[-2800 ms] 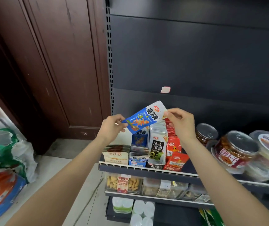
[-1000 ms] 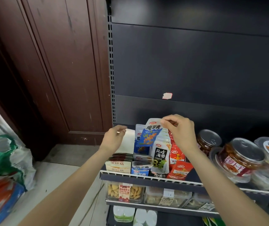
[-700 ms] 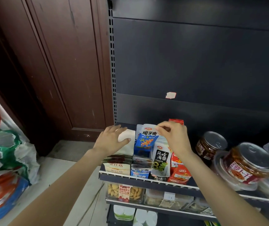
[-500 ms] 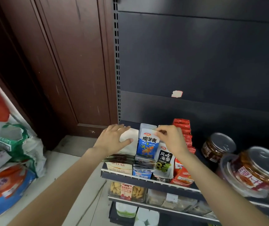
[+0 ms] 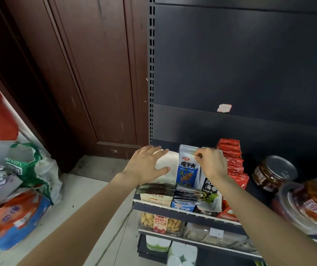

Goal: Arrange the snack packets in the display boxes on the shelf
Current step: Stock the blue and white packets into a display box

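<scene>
A blue snack packet [image 5: 187,173] stands upright at the back of the blue display box [image 5: 182,205] on the shelf [image 5: 174,209]. My right hand [image 5: 212,164] pinches the packet's top right corner. Beside it on the left, my left hand [image 5: 146,164] rests with spread fingers on the white flap of the beige display box [image 5: 157,196], which holds a row of packets. To the right stand a black-and-white box of seaweed packets [image 5: 209,196] and a row of red packets [image 5: 234,166].
Glass jars with clear lids [image 5: 272,173] stand to the right on the shelf. Lower shelves hold tubs of snacks [image 5: 160,223]. Bags and packages [image 5: 15,215] lie on the floor at the left, beside a brown wooden door [image 5: 88,73].
The blue packet went from being held in the air by both hands down into the blue box. My left hand let go and moved onto the beige box's white flap.
</scene>
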A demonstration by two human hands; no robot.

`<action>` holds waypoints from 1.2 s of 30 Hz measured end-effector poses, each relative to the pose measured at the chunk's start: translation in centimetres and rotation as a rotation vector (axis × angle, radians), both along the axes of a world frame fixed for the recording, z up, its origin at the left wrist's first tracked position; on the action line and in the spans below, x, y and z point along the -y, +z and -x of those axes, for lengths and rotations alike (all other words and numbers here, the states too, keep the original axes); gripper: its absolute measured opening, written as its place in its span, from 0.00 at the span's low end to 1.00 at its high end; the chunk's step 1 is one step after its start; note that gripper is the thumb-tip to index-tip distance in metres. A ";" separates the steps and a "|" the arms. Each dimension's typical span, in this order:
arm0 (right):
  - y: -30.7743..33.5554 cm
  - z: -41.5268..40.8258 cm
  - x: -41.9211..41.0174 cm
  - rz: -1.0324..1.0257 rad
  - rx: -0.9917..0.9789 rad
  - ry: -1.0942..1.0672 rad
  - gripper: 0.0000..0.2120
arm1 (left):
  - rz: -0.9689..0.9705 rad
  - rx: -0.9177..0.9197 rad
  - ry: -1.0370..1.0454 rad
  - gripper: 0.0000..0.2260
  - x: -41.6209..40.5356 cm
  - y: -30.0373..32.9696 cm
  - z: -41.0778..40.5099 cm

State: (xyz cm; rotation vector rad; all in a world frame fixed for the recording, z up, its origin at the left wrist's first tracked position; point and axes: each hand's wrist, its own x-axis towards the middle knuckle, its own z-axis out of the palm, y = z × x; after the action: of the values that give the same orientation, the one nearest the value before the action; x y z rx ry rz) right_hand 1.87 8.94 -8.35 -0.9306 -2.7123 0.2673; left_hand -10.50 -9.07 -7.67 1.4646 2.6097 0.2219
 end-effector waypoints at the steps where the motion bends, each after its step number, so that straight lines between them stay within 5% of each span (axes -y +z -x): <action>1: 0.0 0.0 0.1 -0.009 0.003 -0.004 0.08 | 0.002 0.005 -0.003 0.29 0.0 0.1 0.0; 10: 1.1 -4.4 2.5 0.291 -0.342 0.033 0.09 | -0.113 0.090 -0.080 0.27 1.6 0.3 -1.9; 16: 0.1 -7.2 5.6 0.453 -0.169 0.117 0.15 | -0.022 0.252 -0.203 0.27 4.3 0.2 -3.1; 28: 0.2 -6.8 8.9 0.036 0.084 0.062 0.13 | -0.014 0.239 -0.164 0.20 6.1 -0.2 -3.6; 36: 0.4 -6.7 9.0 0.232 -0.118 -0.042 0.08 | -0.009 0.276 -0.121 0.21 5.8 0.0 -3.3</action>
State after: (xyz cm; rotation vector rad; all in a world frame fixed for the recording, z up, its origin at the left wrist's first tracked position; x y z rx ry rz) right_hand 8.57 -0.07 -7.95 -0.9965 -2.5894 0.6191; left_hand -7.20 -14.85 -7.65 1.4708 2.2989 0.3912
